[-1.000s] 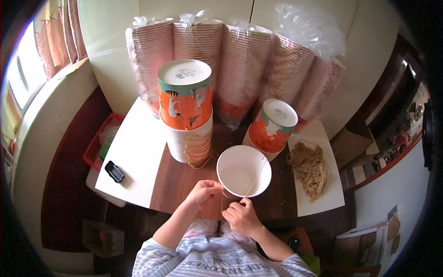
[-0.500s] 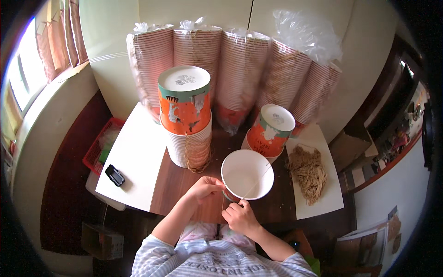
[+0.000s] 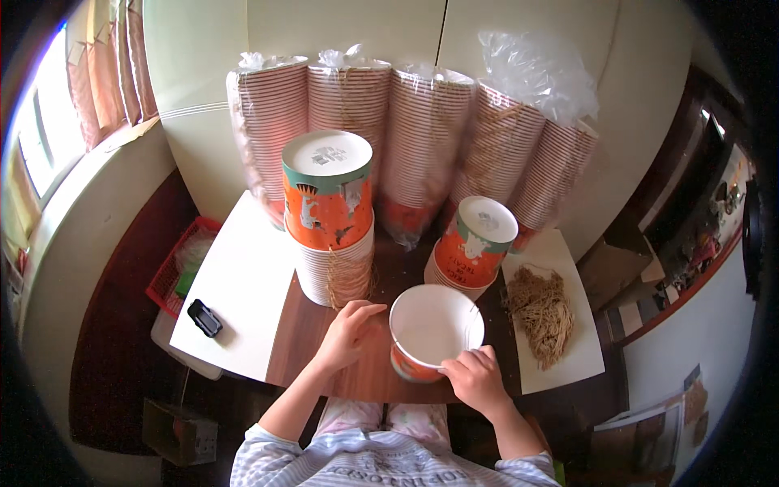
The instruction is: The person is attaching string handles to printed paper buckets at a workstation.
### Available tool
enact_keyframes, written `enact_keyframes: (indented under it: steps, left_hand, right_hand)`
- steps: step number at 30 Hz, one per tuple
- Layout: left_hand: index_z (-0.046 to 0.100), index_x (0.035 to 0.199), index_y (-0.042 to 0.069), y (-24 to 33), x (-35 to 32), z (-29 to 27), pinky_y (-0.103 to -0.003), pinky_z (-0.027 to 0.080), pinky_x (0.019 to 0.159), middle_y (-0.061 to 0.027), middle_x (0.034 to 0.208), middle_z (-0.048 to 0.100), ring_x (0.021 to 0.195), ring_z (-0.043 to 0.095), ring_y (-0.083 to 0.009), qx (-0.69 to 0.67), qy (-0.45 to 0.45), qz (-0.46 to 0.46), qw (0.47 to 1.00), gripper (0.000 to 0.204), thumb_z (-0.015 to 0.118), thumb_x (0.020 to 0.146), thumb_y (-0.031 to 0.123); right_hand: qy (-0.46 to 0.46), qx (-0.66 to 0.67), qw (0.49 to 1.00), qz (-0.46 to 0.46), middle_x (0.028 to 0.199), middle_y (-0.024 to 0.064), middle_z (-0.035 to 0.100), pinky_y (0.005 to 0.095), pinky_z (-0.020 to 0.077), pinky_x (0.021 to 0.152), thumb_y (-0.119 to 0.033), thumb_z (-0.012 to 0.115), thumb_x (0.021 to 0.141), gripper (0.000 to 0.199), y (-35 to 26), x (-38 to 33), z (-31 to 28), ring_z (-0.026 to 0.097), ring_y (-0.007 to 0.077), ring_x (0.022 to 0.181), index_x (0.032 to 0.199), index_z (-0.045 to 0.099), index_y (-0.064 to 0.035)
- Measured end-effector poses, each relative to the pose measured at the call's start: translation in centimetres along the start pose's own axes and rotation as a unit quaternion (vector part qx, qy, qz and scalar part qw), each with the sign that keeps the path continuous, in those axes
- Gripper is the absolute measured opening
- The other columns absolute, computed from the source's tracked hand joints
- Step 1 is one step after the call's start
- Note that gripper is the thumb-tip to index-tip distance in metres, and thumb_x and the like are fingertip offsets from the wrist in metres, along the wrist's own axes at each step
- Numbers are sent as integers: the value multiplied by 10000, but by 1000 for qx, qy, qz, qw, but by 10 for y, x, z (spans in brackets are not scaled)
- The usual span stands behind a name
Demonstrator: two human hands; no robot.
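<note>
We cannot see right hand (image 3: 477, 379) fingertips: curled over near rim of white-lined paper cup (image 3: 435, 331). Cup's outer wall mostly hidden by own rim (only orange sliver low on near side). Thin strand at cup's right rim too fine to identify, possibly twine. Left hand (image 3: 347, 333) palm turned down, underside unseen. Small black object (image 3: 204, 317) on white sheet (image 3: 243, 300) too small to name. Lower parts of sleeved cup stacks (image 3: 422, 146) masked by upturned orange cups (image 3: 328, 195). Our torso cut by bottom edge.

An open orange paper cup (image 3: 434, 333) stands on the brown table (image 3: 304, 333); the right hand (image 3: 479, 377) grips its rim, the left hand (image 3: 347, 333) rests just beside it
</note>
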State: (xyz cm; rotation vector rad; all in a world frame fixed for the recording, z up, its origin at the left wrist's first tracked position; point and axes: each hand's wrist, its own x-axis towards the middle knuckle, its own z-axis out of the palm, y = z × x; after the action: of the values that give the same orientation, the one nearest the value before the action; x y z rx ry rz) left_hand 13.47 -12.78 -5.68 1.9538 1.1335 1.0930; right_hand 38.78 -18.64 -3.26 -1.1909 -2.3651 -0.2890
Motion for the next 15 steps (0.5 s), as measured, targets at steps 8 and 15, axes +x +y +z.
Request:
enact_keyframes:
  steps: [8,15]
  left_hand:
    - [556,985,-15,-25,-20,-62,-272,401,788,-54,956,554,901,494,-122,-296,-182,50,936,264,544,867,222]
    - [564,1013,7,28,32,-125,-253,476,684,-43,904,598,766,569,-108,-436,186,-62,878,237,522,874,195]
  right_hand:
    - [26,416,908,37,636,63,450,297,380,566,-186,578,821,152,18,59,-29,481,193,607,818,571,-35]
    - [-68,703,699,115,715,-43,503,176,354,525,-280,524,876,231,30,178,-29,442,24,612,896,561,-53]
